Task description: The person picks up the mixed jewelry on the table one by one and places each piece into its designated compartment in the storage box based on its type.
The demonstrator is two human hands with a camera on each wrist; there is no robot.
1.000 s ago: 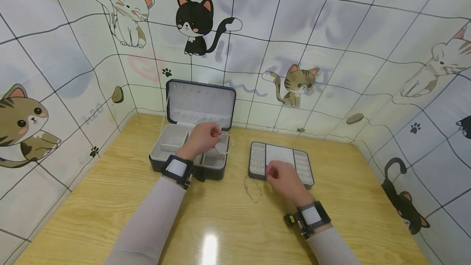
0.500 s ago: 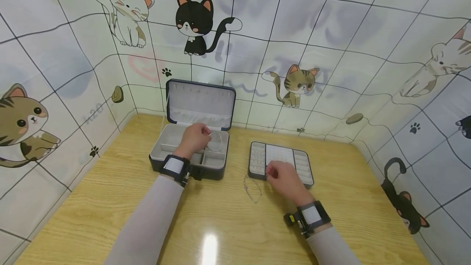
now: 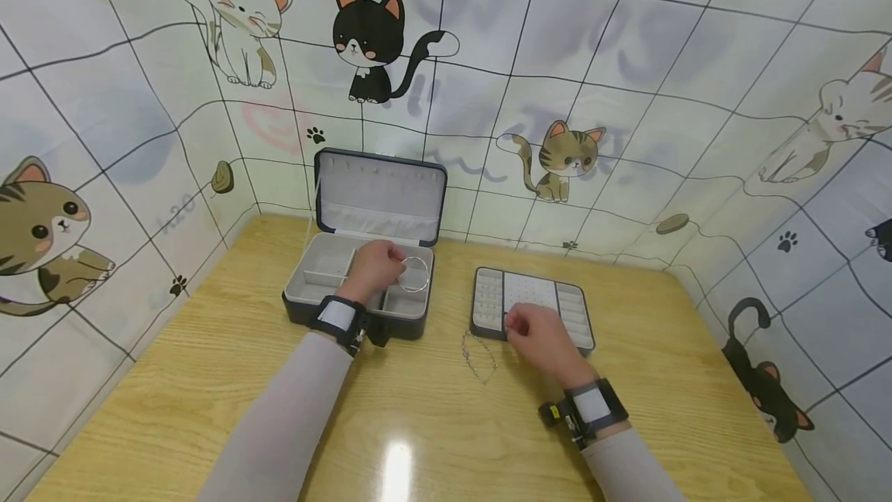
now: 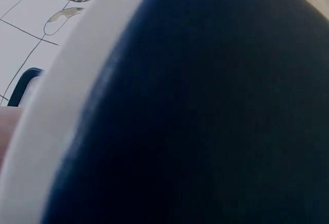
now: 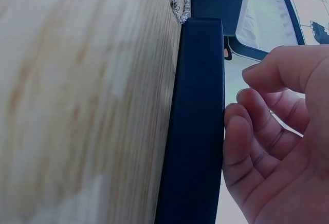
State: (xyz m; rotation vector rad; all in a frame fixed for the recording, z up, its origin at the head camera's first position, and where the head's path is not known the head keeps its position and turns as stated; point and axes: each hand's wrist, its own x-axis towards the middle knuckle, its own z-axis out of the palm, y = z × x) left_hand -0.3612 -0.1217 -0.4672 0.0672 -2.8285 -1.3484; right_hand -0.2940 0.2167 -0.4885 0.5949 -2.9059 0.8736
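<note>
My left hand (image 3: 376, 266) pinches a thin silver bangle (image 3: 428, 276) over the right-hand compartments of a dark blue jewelry box (image 3: 303, 314) with its lid raised. The dark box wall (image 4: 205, 111) fills most of the left wrist view and hides those fingertips there. At the near edge of a jewelry tray (image 3: 477, 330), my right hand (image 3: 540, 339) rests with loosely curled fingers and holds nothing. In the right wrist view those fingers lie along the top of the tray's dark side (image 5: 198, 121). A silver chain bracelet (image 3: 465, 355) lies on the table beside the tray's near left corner.
The raised lid (image 3: 379, 192) leans back close to a cat-patterned wall cloth (image 3: 627, 45), which encloses the table on the back and both sides. Light wood table (image 3: 446, 424) stretches in front of the box and tray. Pale dividers (image 3: 326, 279) split the box's inside.
My left hand carried the bangle left over the box, then slightly back to the right and lower. The right hand, tray and chain bracelet stayed in place.
</note>
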